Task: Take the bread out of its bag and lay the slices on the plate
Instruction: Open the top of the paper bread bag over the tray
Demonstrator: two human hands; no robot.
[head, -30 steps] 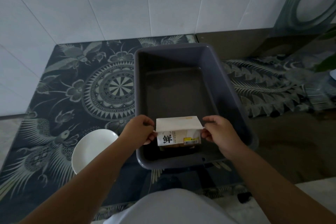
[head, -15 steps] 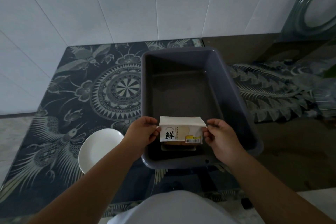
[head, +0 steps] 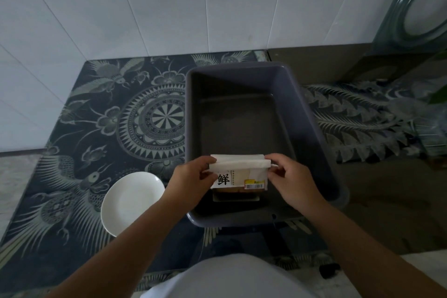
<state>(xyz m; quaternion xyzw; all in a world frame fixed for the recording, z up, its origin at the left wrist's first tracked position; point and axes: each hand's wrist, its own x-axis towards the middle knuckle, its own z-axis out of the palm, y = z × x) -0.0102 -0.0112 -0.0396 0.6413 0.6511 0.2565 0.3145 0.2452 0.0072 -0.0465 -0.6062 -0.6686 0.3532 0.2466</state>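
Over the tub's [head: 314,128] near end we pinch the bag [head: 238,174] between left hand [head: 193,182] and right hand [head: 291,180], unopened, plate [head: 131,201] bare.

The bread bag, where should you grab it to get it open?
Grab the bread bag by its white top flap, one end in each hand, coming from the sides. The flap is rolled into a long strip there, and the left hand and right hand already pinch its ends.

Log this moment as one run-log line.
phase: opening bag | left hand: gripping bread bag top | right hand: gripping top | bag: over grey bin | plate: no slices
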